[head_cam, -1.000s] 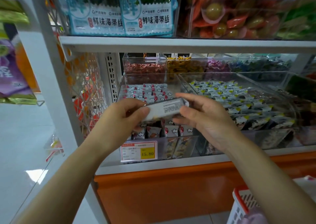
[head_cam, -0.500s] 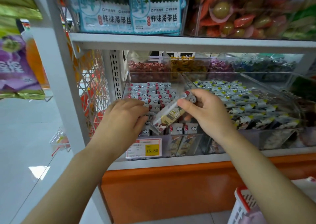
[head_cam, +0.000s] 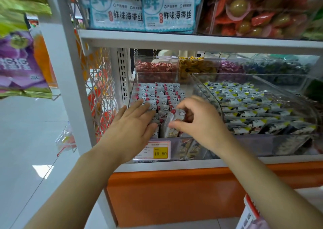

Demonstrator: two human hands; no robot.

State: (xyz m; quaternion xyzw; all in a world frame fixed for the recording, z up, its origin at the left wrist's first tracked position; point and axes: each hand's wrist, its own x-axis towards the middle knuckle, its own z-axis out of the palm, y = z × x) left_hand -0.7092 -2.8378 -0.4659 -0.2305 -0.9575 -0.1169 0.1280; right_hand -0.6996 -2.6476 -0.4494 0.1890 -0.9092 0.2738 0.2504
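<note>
At frame centre the right hand (head_cam: 197,122) pinches a small silver red-dotted snack packet (head_cam: 172,122), seemingly upright, at the front of the clear plastic bin (head_cam: 187,85). Left of it, the left hand (head_cam: 134,124) lies spread flat on the stacked matching packets (head_cam: 167,92).

left grip (head_cam: 132,124): held flat, fingers extended, palm down; right grip (head_cam: 197,124): fingers curled, pinched | both forearms stretched forward
</note>
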